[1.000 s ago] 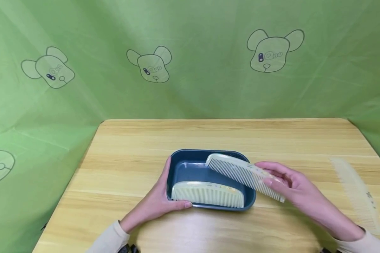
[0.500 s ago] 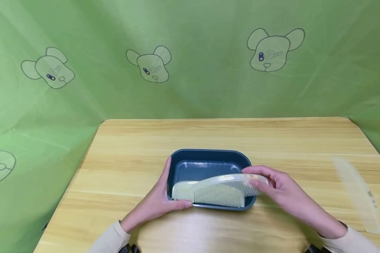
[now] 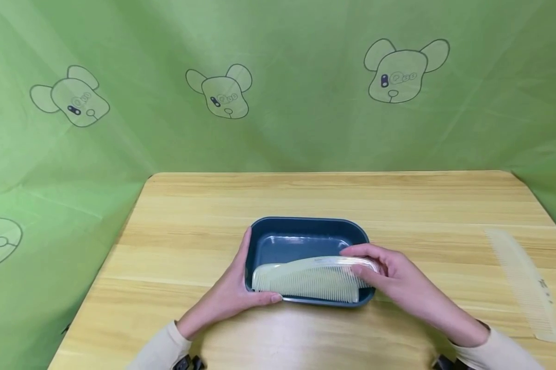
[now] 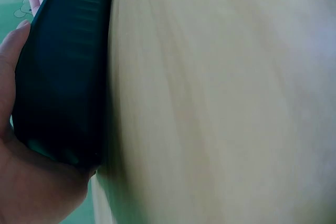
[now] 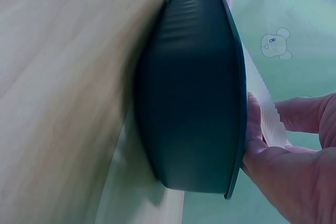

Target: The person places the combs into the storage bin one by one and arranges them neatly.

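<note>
A dark blue rectangular tray [image 3: 301, 246] sits near the middle of the table in the head view. My left hand [image 3: 233, 288] grips its left end, thumb over the front rim. Inside, along the front wall, lies a pale translucent comb [image 3: 262, 276], teeth toward me. My right hand [image 3: 389, 270] pinches the right end of a second pale comb [image 3: 321, 263], which slants low over the first and covers much of it. In the right wrist view, the held comb [image 5: 257, 85] shows above the tray's rim between thumb and fingers.
A third pale comb [image 3: 527, 285] lies on the wooden table [image 3: 203, 205] at the far right, beyond my right forearm. Green cloth [image 3: 296, 144] with mouse-like drawings hangs behind the table and along both sides.
My right hand has moved left, bringing its comb from across the tray's right rim down over the comb inside, and turning its teeth toward me. The left hand stays in place on the tray.
</note>
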`<state>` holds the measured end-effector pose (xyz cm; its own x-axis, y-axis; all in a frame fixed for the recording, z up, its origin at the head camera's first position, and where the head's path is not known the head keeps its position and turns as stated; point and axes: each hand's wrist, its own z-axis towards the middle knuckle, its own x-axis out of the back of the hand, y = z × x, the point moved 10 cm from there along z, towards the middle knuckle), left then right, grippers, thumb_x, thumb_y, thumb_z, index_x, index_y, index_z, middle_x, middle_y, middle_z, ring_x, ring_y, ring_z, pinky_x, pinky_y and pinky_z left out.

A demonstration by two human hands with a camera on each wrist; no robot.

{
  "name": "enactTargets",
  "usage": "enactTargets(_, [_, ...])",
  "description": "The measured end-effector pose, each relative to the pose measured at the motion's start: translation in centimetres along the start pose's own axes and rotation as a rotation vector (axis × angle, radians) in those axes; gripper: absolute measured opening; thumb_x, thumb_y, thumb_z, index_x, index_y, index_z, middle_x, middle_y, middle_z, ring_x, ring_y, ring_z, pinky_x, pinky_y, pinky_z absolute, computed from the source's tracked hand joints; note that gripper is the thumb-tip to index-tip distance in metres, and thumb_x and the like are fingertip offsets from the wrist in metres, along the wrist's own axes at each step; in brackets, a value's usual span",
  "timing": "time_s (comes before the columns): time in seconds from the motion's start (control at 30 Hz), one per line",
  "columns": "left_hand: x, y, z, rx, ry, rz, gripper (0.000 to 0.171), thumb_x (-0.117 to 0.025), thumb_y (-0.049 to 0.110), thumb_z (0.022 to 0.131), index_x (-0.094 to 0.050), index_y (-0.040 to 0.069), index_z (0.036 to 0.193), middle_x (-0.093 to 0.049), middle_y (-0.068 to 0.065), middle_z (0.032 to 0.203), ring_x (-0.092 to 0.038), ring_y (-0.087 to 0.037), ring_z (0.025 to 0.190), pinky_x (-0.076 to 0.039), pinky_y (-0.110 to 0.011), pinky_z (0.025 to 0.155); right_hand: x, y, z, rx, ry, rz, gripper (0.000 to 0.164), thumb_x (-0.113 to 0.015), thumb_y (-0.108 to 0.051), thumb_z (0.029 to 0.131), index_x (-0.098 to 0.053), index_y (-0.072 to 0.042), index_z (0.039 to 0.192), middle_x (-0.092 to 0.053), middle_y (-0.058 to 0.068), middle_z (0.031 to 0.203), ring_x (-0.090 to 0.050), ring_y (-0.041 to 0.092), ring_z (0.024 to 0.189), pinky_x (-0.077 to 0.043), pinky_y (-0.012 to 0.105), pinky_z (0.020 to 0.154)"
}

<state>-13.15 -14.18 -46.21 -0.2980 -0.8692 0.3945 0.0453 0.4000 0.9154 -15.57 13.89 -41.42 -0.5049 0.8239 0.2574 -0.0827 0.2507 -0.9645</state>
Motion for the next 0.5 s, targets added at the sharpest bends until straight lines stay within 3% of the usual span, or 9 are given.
enactTargets(0.27, [0.0, 0.1, -0.1, -0.006, 0.002, -0.014, 0.145, -0.1, 0.038, 0.08, 0.01, 0.045, 0.173, -0.001, 0.006, 0.181, -0.008, -0.025, 0.165, -0.015, -0.065, 0.127, -1.2, -0.5, 0.4, 0.048, -0.022, -0.009, 0.029, -0.068, -0.006, 0.109, -0.07, 0.001, 0.137, -0.073, 0.011, 0.127, -0.07, 0.012, 0.102, -0.059, 0.022, 0.084])
enactTargets(0.5, [0.0, -0.1, -0.1, 0.011, 0.002, -0.014, 0.146, -0.101, 0.04, 0.08, 0.012, 0.046, 0.172, 0.001, 0.008, 0.181, -0.007, -0.022, 0.164, -0.014, -0.063, 0.128, -2.4, -0.6, 1.0, 0.014, -0.095, -0.027, 0.029, -0.068, -0.01, 0.109, -0.069, 0.001, 0.137, -0.071, 0.012, 0.128, -0.068, 0.014, 0.105, -0.059, 0.024, 0.086])
